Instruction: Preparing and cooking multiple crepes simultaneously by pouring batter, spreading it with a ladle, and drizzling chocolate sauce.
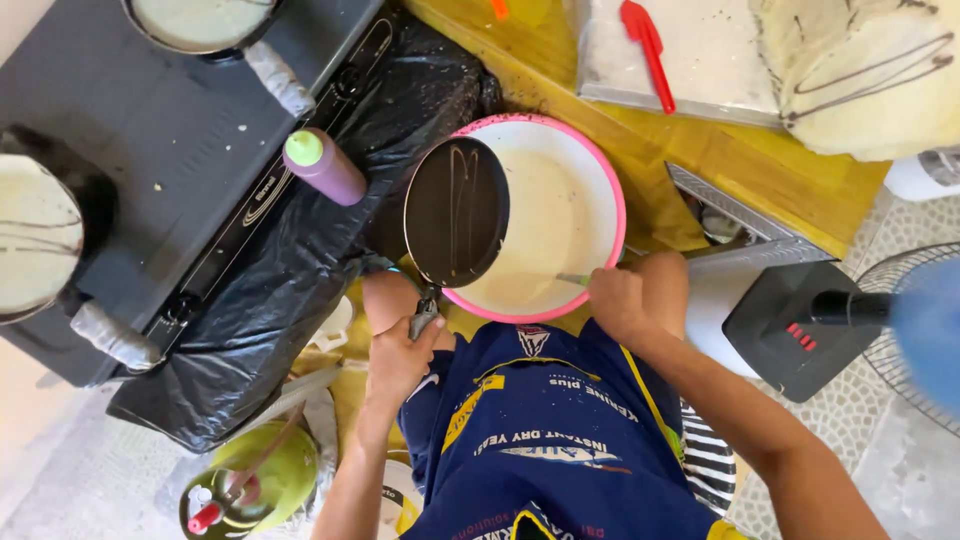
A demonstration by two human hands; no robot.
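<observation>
view from above, left to right. a dark stove top (150,130) fills the upper left, carrying two pans of pale batter: one at the left edge (35,235) streaked with dark lines, one at the top (200,20). a black plastic sheet (300,270) drapes over the stove's right side, and a purple squeeze bottle with a green cap (325,165) lies on it. below, on the pale tiled floor (60,470), stands a green gas cylinder (250,485). a yellow wooden table (700,160) runs along the upper right, holding a metal tray (700,60) with a red spatula (648,45) and a folded crepe (870,70) striped with dark sauce. a fan (915,330) sits at the right edge.

centre: the left hand (400,360) is clenched around the handle of a small black pan (455,210), held tilted over the left part of a pink-rimmed bowl (545,215) of pale batter; the pan lies above the fingers, its handle running down into the fist. the right hand (625,295) is closed on a thin utensil (572,280) whose tip reaches left into the batter at the bowl's lower rim.
</observation>
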